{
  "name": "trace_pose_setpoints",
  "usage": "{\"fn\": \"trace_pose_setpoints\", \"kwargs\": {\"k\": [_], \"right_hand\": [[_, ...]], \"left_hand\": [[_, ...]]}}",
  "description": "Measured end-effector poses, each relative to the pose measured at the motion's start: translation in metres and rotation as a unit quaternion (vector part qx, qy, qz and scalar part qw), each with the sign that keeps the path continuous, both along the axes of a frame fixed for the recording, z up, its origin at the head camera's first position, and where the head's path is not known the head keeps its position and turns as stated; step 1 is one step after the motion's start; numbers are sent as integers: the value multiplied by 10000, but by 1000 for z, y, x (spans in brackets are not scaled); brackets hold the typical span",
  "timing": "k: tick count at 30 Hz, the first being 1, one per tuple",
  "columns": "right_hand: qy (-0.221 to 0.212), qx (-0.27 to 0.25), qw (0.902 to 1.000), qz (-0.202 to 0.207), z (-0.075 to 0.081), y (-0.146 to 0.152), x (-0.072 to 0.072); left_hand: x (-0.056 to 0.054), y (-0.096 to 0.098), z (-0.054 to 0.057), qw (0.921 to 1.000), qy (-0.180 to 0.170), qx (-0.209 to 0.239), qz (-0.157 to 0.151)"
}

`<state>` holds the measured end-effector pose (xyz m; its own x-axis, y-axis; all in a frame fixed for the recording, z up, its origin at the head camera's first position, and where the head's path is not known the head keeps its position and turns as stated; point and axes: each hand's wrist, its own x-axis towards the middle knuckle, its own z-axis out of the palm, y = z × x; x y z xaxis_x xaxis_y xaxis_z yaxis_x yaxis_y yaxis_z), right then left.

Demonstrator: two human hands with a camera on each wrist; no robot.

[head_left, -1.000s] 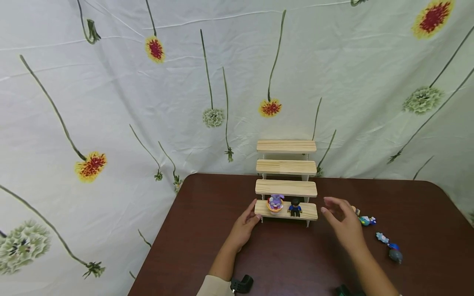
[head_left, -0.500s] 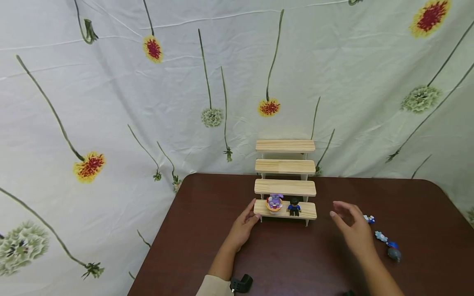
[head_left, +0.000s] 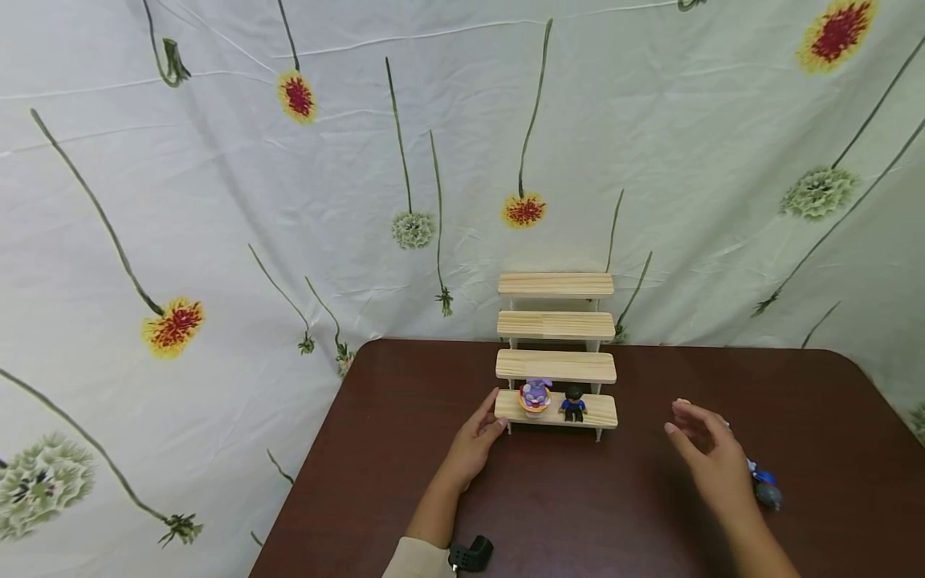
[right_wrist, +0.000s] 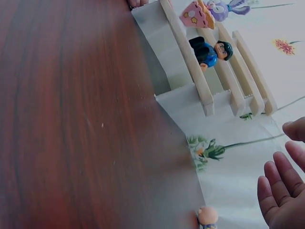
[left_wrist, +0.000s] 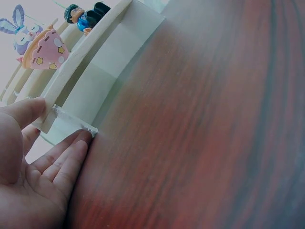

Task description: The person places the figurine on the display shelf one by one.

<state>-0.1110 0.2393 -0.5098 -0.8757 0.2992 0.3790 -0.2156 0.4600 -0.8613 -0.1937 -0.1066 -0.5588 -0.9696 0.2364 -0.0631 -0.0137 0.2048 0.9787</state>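
A four-tier wooden step shelf [head_left: 556,365] stands near the table's back edge. On its lowest plank are a purple rabbit figurine [head_left: 535,396], set in a pink star-dotted base, and a black-haired toy figure [head_left: 574,404] in blue and black. My left hand [head_left: 470,449] holds the left end of that plank; in the left wrist view the thumb [left_wrist: 31,110] is against the plank's end, with fingers by the clear support. To the right of the shelf, my right hand [head_left: 715,466] hovers with fingers loosely bent and nothing in them.
Small toys lie on the table's right side, partly hidden by my right hand; a blue and grey one [head_left: 766,491] shows. A round-headed figurine [right_wrist: 208,215] appears low in the right wrist view. A flower-print cloth [head_left: 347,160] hangs behind the brown table [head_left: 376,401].
My right hand has moved right and slightly toward me, away from the shelf, and now covers more of the small toys. The left hand has stayed on the shelf.
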Motion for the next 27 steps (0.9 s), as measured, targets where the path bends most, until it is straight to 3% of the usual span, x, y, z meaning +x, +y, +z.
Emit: {"fn": "trace_pose_setpoints", "kwargs": {"k": [17,27], "right_hand": [[-779,-36,9958,-485,2,24,19],[-963,-311,9903,-956,-2,37,26]], "left_hand": [[-2,0,-4,10000,23,-32,-19],[-2,-1,-4,10000,11,-24,-11]]}}
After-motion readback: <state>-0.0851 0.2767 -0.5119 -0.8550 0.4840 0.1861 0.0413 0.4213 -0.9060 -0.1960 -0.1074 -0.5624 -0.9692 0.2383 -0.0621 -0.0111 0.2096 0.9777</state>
